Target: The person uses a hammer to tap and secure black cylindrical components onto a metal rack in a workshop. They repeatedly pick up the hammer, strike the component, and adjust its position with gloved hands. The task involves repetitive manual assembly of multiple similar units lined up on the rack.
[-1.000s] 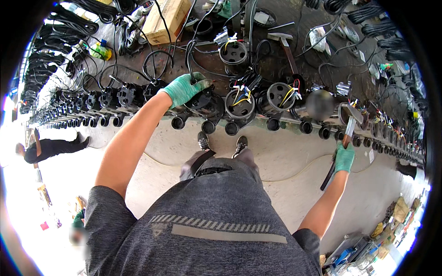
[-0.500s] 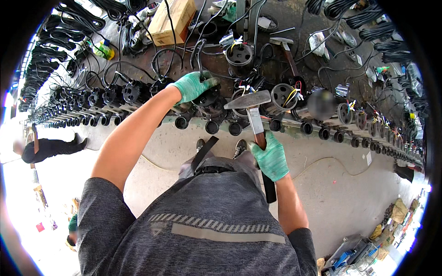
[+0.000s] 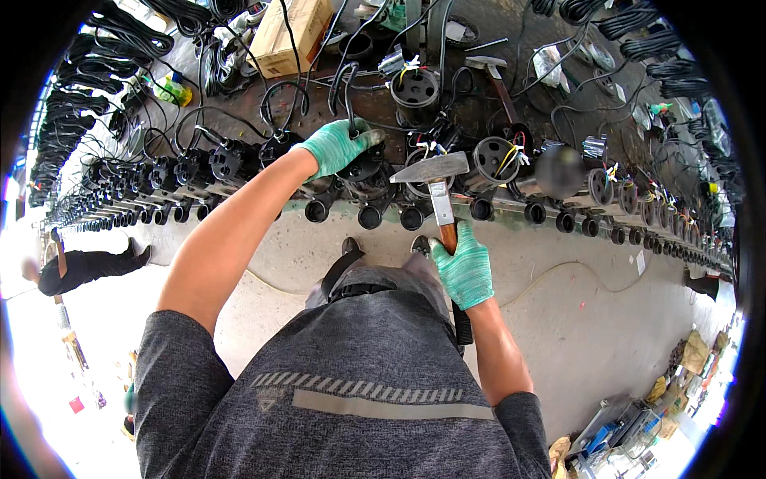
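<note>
My left hand, in a green knit glove, is closed over the top of a black cylindrical housing. A black cable rises from that top beside my fingers. My right hand, gloved alike, grips the wooden handle of a hammer. The hammer's steel head is up, just right of the held housing, and partly covers an open housing behind it. Further right stands another open housing with yellow, red and white wires sticking out.
A long row of black housings with round side outlets runs along the bench edge both ways. On the dark bench lie a cardboard box, a second hammer and loose cables. Coiled black cables lie farther back. Another person is at far left.
The hammer's head has tipped slightly, with my right hand shifting a little upward along with it. My left hand stays on the same housing. The whole view has moved slightly.
</note>
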